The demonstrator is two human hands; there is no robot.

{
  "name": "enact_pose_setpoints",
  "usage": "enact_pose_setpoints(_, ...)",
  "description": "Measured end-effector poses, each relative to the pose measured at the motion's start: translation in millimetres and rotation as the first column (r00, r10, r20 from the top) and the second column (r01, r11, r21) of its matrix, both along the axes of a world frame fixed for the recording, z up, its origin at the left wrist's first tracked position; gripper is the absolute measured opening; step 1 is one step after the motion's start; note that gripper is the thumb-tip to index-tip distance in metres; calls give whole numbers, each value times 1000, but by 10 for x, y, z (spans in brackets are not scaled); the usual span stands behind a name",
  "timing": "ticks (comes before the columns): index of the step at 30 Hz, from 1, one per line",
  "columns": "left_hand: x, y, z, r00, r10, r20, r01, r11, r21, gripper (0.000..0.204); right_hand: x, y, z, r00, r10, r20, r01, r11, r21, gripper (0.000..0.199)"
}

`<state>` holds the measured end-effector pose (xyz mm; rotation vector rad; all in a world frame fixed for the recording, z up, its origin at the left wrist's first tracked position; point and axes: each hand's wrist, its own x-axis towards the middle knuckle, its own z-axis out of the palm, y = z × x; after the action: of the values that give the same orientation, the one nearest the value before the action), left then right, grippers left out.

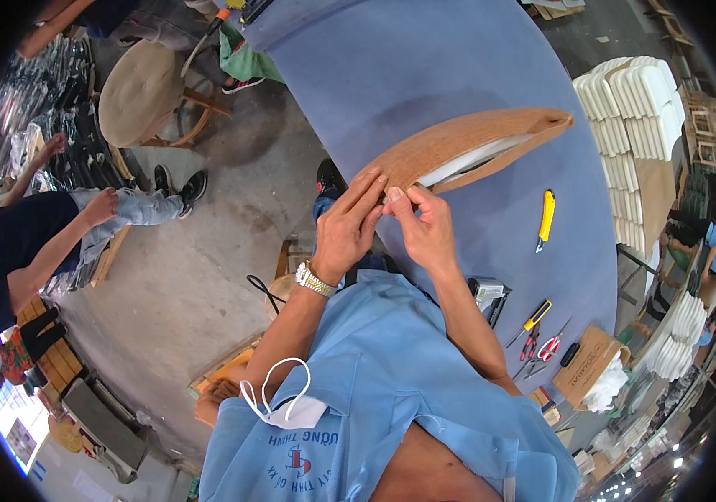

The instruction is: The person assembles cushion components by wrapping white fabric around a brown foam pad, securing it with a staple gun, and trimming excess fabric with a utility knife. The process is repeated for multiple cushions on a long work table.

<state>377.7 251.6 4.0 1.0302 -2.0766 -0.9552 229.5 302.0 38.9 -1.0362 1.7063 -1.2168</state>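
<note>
A brown fabric cushion cover (450, 140) rests on the blue-grey tabletop. Its long side gapes, and white padding (477, 159) shows inside. My left hand (348, 224), with a metal watch at the wrist, holds the cover's near left end, fingers lying over the fabric. Beside it, my right hand (425, 233) pinches the edge at the near end of the gap between thumb and fingers. The fingertips of both hands almost meet there; whatever small part lies between them is hidden. A yellow box cutter (547, 219) lies to the right of the cover.
A staple gun (489, 294), a yellow-handled screwdriver (535, 315) and red-handled scissors (549, 346) lie near my right forearm. A cardboard box (590, 366) stands at the table's corner. White pads (630, 100) are stacked beyond. Left are a round padded stool (142, 94) and a person (28, 247).
</note>
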Motion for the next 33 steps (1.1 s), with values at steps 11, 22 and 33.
enact_pose_setpoints(11, 14, 37, -150, 996, 76, -50, -76, 997, -12, 54, -71, 69, 4, 962, 90, -257, -81, 996, 48, 27)
enact_pose_setpoints(22, 61, -190, -103, 997, 64, -52, -62, 997, 51, 41, 8, -139, -477, 986, 7, -165, -41, 978, -202, 21)
enact_pose_setpoints(33, 59, -252, -443, 925, 164, -341, 82, 793, 603, 52, 50, -224, -560, 978, 79, -195, -115, 977, -178, 20)
